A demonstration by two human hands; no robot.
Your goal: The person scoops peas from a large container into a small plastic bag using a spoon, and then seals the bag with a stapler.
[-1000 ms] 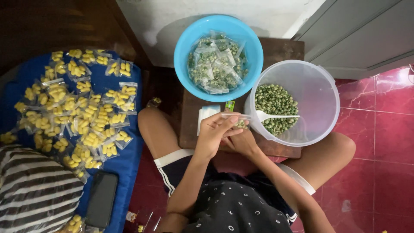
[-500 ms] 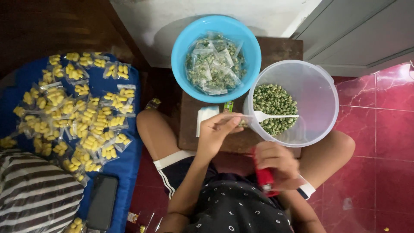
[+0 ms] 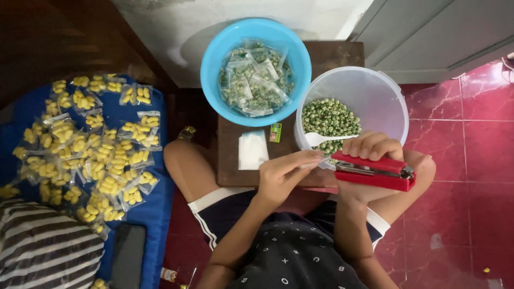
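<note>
My right hand point(image 3: 375, 147) grips a red stapler point(image 3: 375, 171), its jaws pointing left. My left hand point(image 3: 286, 171) pinches a small clear plastic packet point(image 3: 324, 160) and holds its edge at the stapler's mouth, over the front edge of a low wooden board point(image 3: 230, 160). Just behind my hands stands a clear plastic tub point(image 3: 375, 96) with green coated nuts point(image 3: 329, 118) and a white spoon point(image 3: 321, 139) lying in them. A blue bowl point(image 3: 214, 69) at the back holds several filled packets of green nuts point(image 3: 254, 83).
A stack of flat empty bags point(image 3: 252, 150) and a small green label point(image 3: 276, 132) lie on the board. Left, a blue mat point(image 3: 152, 214) carries several packets of yellow snacks point(image 3: 91, 144). A dark phone point(image 3: 127, 257) and a striped cushion point(image 3: 43, 251) lie lower left. Red tiles spread right.
My right hand left the packet, dropped to my lap for the red stapler, and has brought it up to the packet held by my left hand.
</note>
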